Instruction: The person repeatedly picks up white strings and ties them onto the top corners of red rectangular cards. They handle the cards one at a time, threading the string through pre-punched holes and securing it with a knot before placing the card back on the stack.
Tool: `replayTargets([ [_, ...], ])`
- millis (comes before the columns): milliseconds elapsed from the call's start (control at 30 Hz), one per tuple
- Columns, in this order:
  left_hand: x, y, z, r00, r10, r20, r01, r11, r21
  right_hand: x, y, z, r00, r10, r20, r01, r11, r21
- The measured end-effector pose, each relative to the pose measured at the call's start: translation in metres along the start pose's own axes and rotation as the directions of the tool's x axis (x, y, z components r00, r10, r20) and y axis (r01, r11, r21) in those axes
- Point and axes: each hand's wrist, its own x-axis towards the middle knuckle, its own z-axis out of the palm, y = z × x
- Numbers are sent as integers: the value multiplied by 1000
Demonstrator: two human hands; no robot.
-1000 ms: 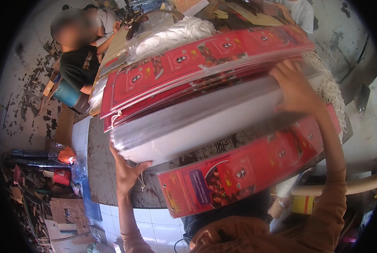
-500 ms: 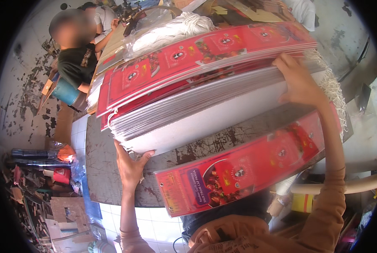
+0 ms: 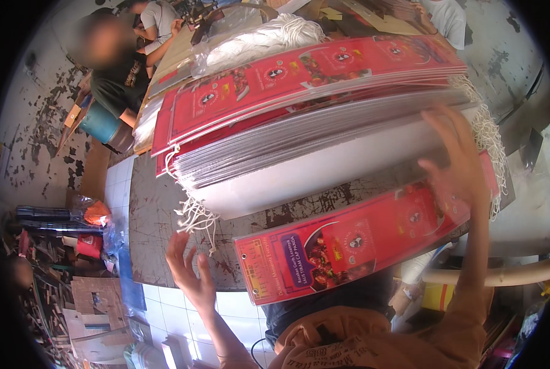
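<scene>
A thick bundle of long, thin panels stands across the table with its white back side facing me. Knotted white strings dangle from its left end, and more strings hang at the right end. My left hand is open just below the left strings, fingers apart and holding nothing. Slightly blurred, my right hand hovers open by the bundle's right end, fingers spread. Nearer to me, a long red printed panel with food pictures and a clear plastic cover lies at the table's front edge, partly beneath my right forearm.
Another stack of red printed panels lies behind the bundle. Farther back rests a hank of white cord. A person in a dark shirt sits at the far left of the scratched grey table. Scraps pile up lower left.
Both hands have let go of the bundle. The left has dropped down toward me, and the right has moved off its right end, fingers spreading. The left strings now hang in fuller view.
</scene>
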Motion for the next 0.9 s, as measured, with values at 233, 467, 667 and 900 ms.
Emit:
replayTargets([
  [233, -22, 28, 21, 998, 51, -43, -54, 997, -59, -96, -19, -14, 939, 303, -160, -310, 951, -15],
  [467, -39, 37, 35, 985, -66, -160, 41, 987, -155, -203, 6, 3, 433, 700, -567, -805, 583, 105],
  [667, -46, 32, 34, 983, -82, -163, 51, 981, -188, -214, 50, -11, 378, 751, -542, -886, 464, 25],
  [900, -62, 24, 10, 969, -162, -187, 134, 979, -154, -243, 91, 17, 325, 784, -529, -928, 371, -20],
])
